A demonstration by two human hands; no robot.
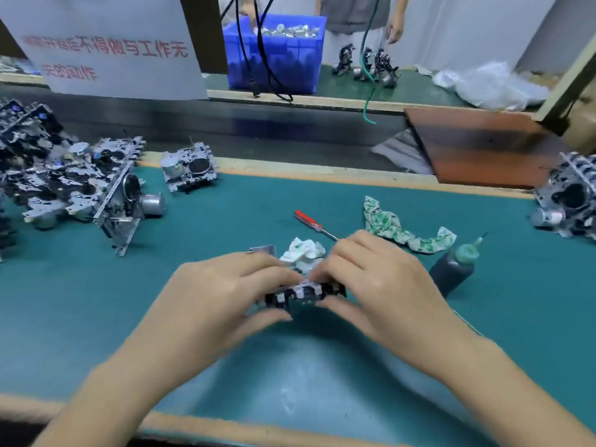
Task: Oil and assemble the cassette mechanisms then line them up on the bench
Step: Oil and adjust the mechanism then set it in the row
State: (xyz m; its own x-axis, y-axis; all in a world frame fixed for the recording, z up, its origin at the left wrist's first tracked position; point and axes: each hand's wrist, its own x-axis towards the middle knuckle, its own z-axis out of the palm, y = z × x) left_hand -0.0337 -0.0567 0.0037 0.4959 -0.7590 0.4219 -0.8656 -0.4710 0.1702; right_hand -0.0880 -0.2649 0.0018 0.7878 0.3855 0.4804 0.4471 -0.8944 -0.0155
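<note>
Both hands are wrapped around one cassette mechanism [304, 293] at the centre of the frame, just above the green bench mat [225, 227]. The left hand [225, 285] grips its left end, fingers curled over the top and thumb underneath. The right hand [371, 279] pinches the right end the same way, fingertips curled down onto the top edge. It's a bit blurry, so what exactly the fingertips press on can't be told.

Right behind the hands sits a crumpled white cloth [303, 250], and past that a red-handled screwdriver [311, 222] lies flat on the mat. To the right there's a green-patterned rag [400, 232] and a dark oil bottle [453, 269] with a green nozzle, tilted, near the right wrist.

One single mechanism [190, 171] sits at the mat's far edge, upper left of centre. A big jumbled pile of mechanisms [64, 179] fills the left side, and a few more mechanisms [571, 198] sit at the right edge. Up top, a blue bin [274, 59] holds shiny metal parts, next to a white sign [106, 46] with red lettering.
</note>
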